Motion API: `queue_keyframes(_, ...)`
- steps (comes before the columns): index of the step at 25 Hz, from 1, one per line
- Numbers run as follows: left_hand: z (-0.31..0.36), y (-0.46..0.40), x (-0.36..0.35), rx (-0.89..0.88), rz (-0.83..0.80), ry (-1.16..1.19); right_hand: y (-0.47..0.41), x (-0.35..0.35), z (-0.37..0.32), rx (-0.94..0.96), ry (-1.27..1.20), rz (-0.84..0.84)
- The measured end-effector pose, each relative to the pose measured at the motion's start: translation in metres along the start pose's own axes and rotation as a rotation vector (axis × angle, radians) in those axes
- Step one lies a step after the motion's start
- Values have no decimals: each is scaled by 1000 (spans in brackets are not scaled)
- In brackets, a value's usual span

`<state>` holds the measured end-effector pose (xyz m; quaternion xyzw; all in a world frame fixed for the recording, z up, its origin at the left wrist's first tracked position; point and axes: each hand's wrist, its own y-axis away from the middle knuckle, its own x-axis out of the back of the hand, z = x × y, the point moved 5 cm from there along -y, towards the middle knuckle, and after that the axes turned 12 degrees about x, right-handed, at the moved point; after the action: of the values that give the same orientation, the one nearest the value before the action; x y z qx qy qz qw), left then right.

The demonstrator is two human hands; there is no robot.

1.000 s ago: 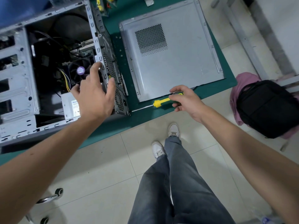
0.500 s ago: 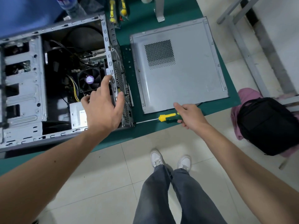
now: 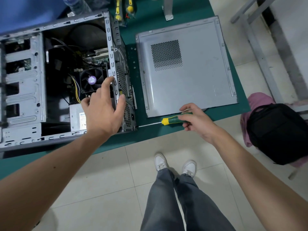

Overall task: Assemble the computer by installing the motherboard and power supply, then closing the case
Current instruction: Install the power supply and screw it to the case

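The open grey computer case [image 3: 23, 97] lies on its side on the green table. Inside I see the motherboard with its black CPU fan [image 3: 91, 80] and the power supply [image 3: 77, 116] at the near rear corner. My left hand [image 3: 103, 110] rests with spread fingers over the case's rear edge, above the power supply. My right hand [image 3: 195, 121] grips the green and yellow screwdriver [image 3: 173, 120]; its shaft points left, and the tip meets the case's rear panel. The grey side panel [image 3: 200, 77] lies flat to the right of the case.
More yellow-handled tools [image 3: 119, 12] lie at the table's far side. A black backpack [image 3: 280, 132] on pink cloth sits to the right, off the table. The table's green front edge [image 3: 150, 137] runs just before my feet on the tiled floor.
The view has shifted so the case and panel sit lower in frame. My right hand has closed more firmly round the screwdriver handle. My left hand stays on the case's rear edge.
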<state>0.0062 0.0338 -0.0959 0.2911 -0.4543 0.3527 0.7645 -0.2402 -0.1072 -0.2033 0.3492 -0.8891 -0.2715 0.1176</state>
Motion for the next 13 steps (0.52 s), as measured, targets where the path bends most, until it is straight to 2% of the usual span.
queue_keyframes(2, -1, 1, 0, 3, -1, -4, 2, 0, 1, 30, -22, 33)
queue_keyframes(6, -1, 3, -1, 3, -7, -6, 4, 0, 4, -41, 322, 112)
queue_keyframes(10, 0, 0, 0, 6, -11, -13, 4, -4, -10, 112, 21, 43)
queue_keyframes(12, -1, 1, 0, 5, -5, -12, 6, -5, -12, 140, 68, 99)
queue_keyframes(13, -2, 1, -1, 6, -6, -10, 5, -3, -12, 110, 204, 130)
